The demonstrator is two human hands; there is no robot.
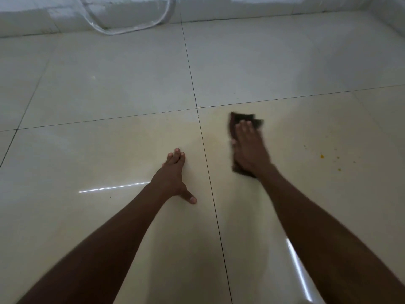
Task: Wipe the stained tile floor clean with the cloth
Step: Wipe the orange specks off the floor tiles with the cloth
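My right hand (248, 148) lies flat on a dark brown cloth (242, 117), pressing it onto the glossy cream tile floor (109, 154) just right of a grout line; the hand looks motion-blurred. Most of the cloth is hidden under the palm, with edges showing beyond the fingertips and by the wrist. My left hand (173, 176) rests flat on the tile to the left of that grout line, fingers spread, holding nothing. Small orange-yellow stain specks (322, 156) dot the tile to the right of the cloth. A faint yellowish smear (213, 140) lies between the two hands.
A white wall base (263, 12) runs along the far edge of the floor. A clear curved plastic piece (135, 27) leans at the wall on the upper left. Dark grout lines (190, 77) cross the tiles.
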